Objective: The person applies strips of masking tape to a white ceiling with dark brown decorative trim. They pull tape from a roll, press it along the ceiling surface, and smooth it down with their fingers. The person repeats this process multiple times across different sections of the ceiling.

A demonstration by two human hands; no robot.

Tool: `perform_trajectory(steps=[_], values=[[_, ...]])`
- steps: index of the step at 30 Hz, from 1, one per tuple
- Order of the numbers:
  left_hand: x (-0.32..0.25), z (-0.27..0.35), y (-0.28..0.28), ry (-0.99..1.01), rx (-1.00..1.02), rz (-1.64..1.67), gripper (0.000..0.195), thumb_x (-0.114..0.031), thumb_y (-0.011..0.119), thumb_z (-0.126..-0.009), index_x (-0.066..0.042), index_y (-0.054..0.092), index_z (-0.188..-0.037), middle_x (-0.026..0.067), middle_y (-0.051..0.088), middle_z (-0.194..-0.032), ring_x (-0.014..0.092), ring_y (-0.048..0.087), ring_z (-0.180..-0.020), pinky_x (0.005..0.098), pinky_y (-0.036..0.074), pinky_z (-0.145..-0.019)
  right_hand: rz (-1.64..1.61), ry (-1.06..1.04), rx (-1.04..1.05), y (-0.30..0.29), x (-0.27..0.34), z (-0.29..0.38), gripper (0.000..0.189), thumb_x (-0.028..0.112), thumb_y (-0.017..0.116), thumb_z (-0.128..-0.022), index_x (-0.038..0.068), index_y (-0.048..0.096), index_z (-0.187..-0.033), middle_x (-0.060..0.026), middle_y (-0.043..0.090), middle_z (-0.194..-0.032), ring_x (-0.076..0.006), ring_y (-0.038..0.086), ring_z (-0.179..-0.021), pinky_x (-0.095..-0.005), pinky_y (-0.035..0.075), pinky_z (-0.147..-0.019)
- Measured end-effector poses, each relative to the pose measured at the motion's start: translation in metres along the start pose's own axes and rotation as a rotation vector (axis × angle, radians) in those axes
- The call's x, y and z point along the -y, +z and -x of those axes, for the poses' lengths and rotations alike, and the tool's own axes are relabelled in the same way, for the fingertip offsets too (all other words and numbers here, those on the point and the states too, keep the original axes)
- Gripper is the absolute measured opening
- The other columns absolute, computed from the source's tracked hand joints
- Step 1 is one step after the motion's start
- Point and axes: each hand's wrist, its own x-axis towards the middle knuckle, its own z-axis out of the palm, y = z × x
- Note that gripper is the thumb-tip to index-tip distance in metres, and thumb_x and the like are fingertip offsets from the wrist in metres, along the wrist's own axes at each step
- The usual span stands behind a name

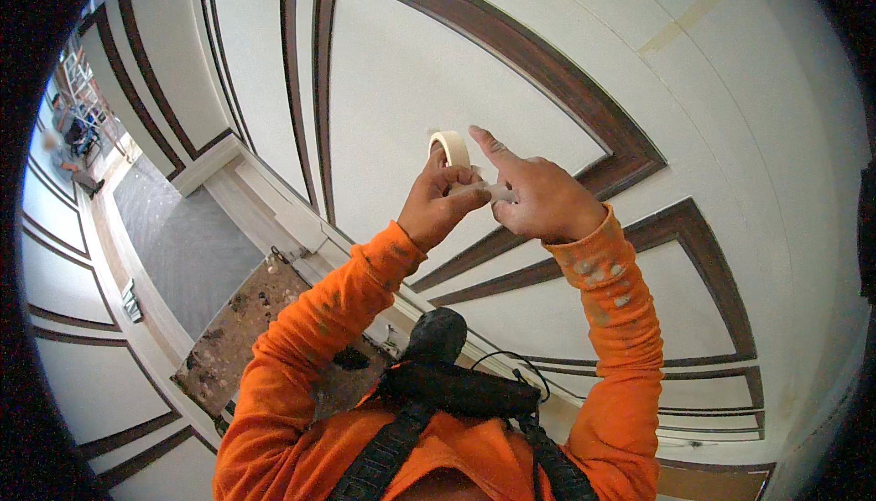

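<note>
A roll of cream masking tape (454, 148) hangs on the fingers of my left hand (441, 196), in front of the wall. Between my two hands runs a short pale strip (503, 192), which looks like tape. My left thumb and fingers pinch its left end. The thumb and curled fingers of my right hand (544, 196) grip the other end, while its index finger points up and away. Behind both hands is a white wall panel (410, 70) framed by dark brown wood moulding (520, 42).
Below me is a stained work platform (236, 316), with a dark shoe (438, 333) near its edge. A grey floor (185, 227) stretches to the left. Two people (68, 152) are far off at the left, near metal scaffolding (79, 76). A tape strip (691, 11) crosses the upper wall.
</note>
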Motion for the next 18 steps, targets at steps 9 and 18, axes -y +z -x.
perform_trajectory(steps=[9, 18], values=[[0.003, -0.002, -0.004, 0.045, -0.102, 0.065, 0.017, -0.017, 0.065, -0.078, -0.001, 0.065, -0.078, 0.0071, 0.054, -0.098, 0.016, 0.047, -0.093, 0.0277, 0.039, -0.082, -0.481, 0.023, -0.554, 0.017, -0.023, 0.005, 0.069, 0.017, 0.069, -0.073, 0.002, 0.036, -0.132, -0.0110, 0.060, -0.073, -0.0219, 0.059, -0.063, -0.0313, 0.049, -0.057], [-0.006, -0.001, 0.000, -0.084, -0.134, 0.368, 0.010, -0.013, 0.063, -0.081, -0.003, 0.066, -0.081, 0.0000, 0.055, -0.085, 0.011, 0.049, -0.078, 0.0248, 0.038, -0.075, -1.182, 0.118, -0.739, 0.091, -0.003, -0.003, 0.044, 0.019, 0.072, -0.077, 0.001, 0.050, -0.111, -0.0050, 0.056, -0.097, -0.0088, 0.053, -0.073, -0.0192, 0.044, -0.057]])
